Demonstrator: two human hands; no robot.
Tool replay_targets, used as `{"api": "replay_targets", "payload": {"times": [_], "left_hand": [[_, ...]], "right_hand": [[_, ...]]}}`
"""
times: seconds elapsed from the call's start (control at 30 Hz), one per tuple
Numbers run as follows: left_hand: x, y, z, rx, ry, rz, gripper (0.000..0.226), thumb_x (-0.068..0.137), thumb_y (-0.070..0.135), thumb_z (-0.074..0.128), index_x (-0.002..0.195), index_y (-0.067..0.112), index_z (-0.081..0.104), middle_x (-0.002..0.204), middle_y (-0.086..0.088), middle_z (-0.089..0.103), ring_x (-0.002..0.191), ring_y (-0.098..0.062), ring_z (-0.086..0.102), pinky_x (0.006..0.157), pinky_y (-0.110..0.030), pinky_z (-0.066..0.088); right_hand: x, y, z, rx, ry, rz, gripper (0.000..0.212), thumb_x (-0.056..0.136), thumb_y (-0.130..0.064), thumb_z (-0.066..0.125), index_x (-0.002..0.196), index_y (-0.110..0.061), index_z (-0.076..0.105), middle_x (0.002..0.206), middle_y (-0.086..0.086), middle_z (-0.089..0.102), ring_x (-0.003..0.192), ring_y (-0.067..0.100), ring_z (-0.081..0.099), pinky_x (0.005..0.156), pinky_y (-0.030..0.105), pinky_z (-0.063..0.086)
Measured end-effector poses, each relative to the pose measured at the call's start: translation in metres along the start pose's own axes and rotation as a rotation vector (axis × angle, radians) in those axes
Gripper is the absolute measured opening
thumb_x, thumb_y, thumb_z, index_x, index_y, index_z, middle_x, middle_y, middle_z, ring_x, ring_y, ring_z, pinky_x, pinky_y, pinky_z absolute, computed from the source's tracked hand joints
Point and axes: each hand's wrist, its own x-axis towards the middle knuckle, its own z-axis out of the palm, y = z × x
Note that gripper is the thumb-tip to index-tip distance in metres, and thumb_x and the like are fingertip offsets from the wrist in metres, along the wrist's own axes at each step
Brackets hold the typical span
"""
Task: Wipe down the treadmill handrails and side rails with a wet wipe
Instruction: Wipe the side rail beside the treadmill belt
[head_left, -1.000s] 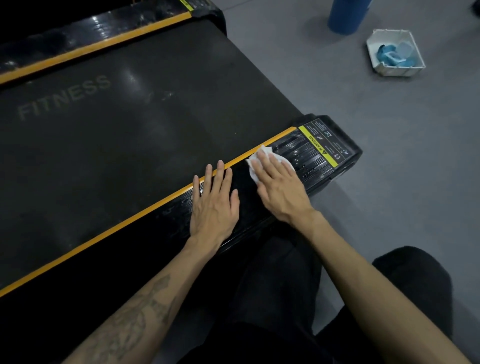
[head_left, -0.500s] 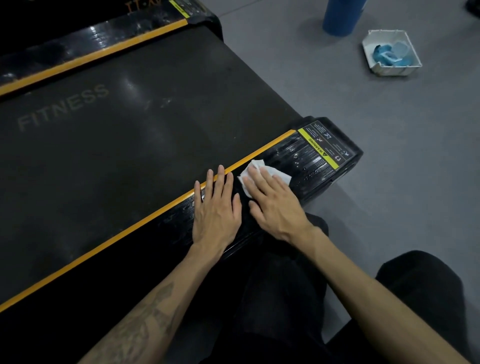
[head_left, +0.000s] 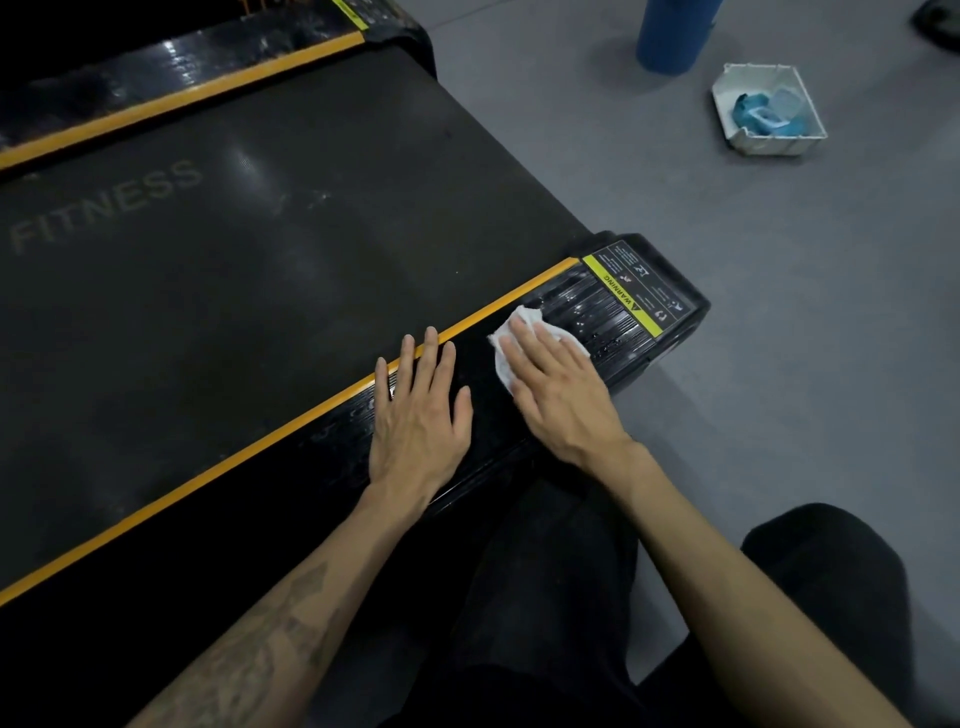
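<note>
Right hand (head_left: 558, 392), fingers flat, presses the wet wipe (head_left: 511, 345) on the near side rail (head_left: 597, 312), glistening toward 2 o'clock; left hand (head_left: 418, 415) rests flat and empty at 9 o'clock; far side rail (head_left: 176, 98) and unseen handrails likely remain.

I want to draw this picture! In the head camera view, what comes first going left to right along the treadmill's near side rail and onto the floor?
Left hand → wet wipe → yellow warning label → white tray.

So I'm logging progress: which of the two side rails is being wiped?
The near side rail, the one ending in the yellow warning label. The right hand presses the wet wipe on it; the far side rail is untouched.
</note>
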Motion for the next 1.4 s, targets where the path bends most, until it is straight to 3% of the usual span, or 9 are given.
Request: {"api": "replay_targets", "payload": {"times": [0.13, 0.27, 0.43, 0.6, 0.77, 0.97, 1.13, 1.3, 1.4], "left_hand": [[0.0, 0.0, 0.0, 0.011, -0.001, 0.009, 0.059, 0.107, 0.043, 0.03, 0.16, 0.017, 0.028, 0.171, -0.004, 0.013, 0.158, -0.023, 0.008, 0.128, -0.053, 0.009], [0.0, 0.001, 0.0, 0.013, -0.002, 0.012, 0.061, 0.106, 0.044, 0.025, 0.16, 0.016, 0.028, 0.171, -0.004, 0.013, 0.159, -0.023, 0.008, 0.128, -0.052, 0.009], [0.0, 0.003, -0.001, 0.006, 0.008, 0.013, 0.061, 0.106, 0.043, 0.025, 0.16, 0.015, 0.029, 0.171, -0.005, 0.013, 0.159, -0.023, 0.008, 0.128, -0.052, 0.008], [0.001, 0.002, 0.0, 0.018, -0.007, 0.019, 0.06, 0.107, 0.042, 0.027, 0.16, 0.014, 0.028, 0.171, -0.005, 0.012, 0.159, -0.022, 0.006, 0.128, -0.052, 0.008], [0.001, 0.004, 0.0, 0.013, 0.008, 0.015, 0.06, 0.108, 0.042, 0.034, 0.16, 0.013, 0.029, 0.171, -0.005, 0.013, 0.159, -0.023, 0.008, 0.128, -0.052, 0.008], [0.002, 0.002, 0.0, 0.014, -0.004, 0.023, 0.06, 0.108, 0.042, 0.032, 0.161, 0.015, 0.027, 0.171, -0.003, 0.01, 0.159, -0.021, 0.005, 0.128, -0.052, 0.007], [0.002, 0.003, 0.001, 0.013, 0.008, 0.046, 0.06, 0.108, 0.043, 0.028, 0.161, 0.017, 0.027, 0.171, -0.002, 0.012, 0.159, -0.021, 0.006, 0.128, -0.053, 0.008], [0.003, 0.002, 0.002, 0.018, -0.015, 0.044, 0.06, 0.107, 0.043, 0.026, 0.162, 0.017, 0.025, 0.172, -0.001, 0.009, 0.159, -0.021, 0.004, 0.128, -0.053, 0.007], [0.004, 0.003, 0.002, 0.005, -0.006, 0.041, 0.06, 0.107, 0.042, 0.03, 0.162, 0.017, 0.026, 0.171, -0.002, 0.011, 0.159, -0.022, 0.005, 0.128, -0.052, 0.006]], "right_hand": [[-0.008, -0.023, 0.001, 0.025, -0.008, 0.038, 0.068, 0.103, -0.046, 0.009, 0.163, -0.017, 0.015, 0.172, 0.001, 0.001, 0.158, 0.02, -0.001, 0.129, 0.042, 0.003], [-0.007, -0.005, 0.002, -0.021, -0.017, -0.073, 0.062, 0.106, -0.044, 0.013, 0.163, -0.021, 0.02, 0.171, 0.0, 0.008, 0.158, 0.019, 0.005, 0.128, 0.045, 0.013], [-0.007, -0.004, 0.0, 0.014, 0.044, 0.099, 0.065, 0.105, -0.043, 0.011, 0.164, -0.017, 0.017, 0.172, 0.004, 0.004, 0.158, 0.023, 0.003, 0.128, 0.045, 0.009], [-0.015, -0.008, 0.005, 0.007, -0.011, -0.09, 0.06, 0.106, -0.046, 0.017, 0.163, -0.027, 0.02, 0.171, -0.003, 0.008, 0.158, 0.018, 0.004, 0.128, 0.042, 0.008], [-0.006, 0.002, 0.0, 0.062, 0.069, 0.13, 0.062, 0.105, -0.049, 0.015, 0.163, -0.026, 0.022, 0.171, -0.002, 0.008, 0.158, 0.019, 0.004, 0.128, 0.042, 0.006], [-0.017, -0.008, 0.012, 0.012, 0.047, -0.075, 0.06, 0.107, -0.047, 0.019, 0.163, -0.023, 0.023, 0.171, -0.001, 0.01, 0.158, 0.017, 0.006, 0.128, 0.042, 0.011], [-0.012, 0.003, 0.009, 0.013, 0.11, 0.111, 0.062, 0.107, -0.046, 0.016, 0.163, -0.019, 0.021, 0.171, 0.002, 0.009, 0.158, 0.018, 0.006, 0.128, 0.043, 0.011], [-0.026, -0.011, 0.018, 0.008, 0.05, -0.052, 0.061, 0.108, -0.046, 0.019, 0.163, -0.02, 0.018, 0.171, 0.001, 0.006, 0.158, 0.018, 0.003, 0.128, 0.044, 0.01], [-0.018, 0.009, 0.01, 0.014, 0.063, 0.022, 0.06, 0.108, -0.045, 0.015, 0.164, -0.023, 0.016, 0.171, -0.001, 0.004, 0.158, 0.016, 0.001, 0.128, 0.043, 0.008]]}}
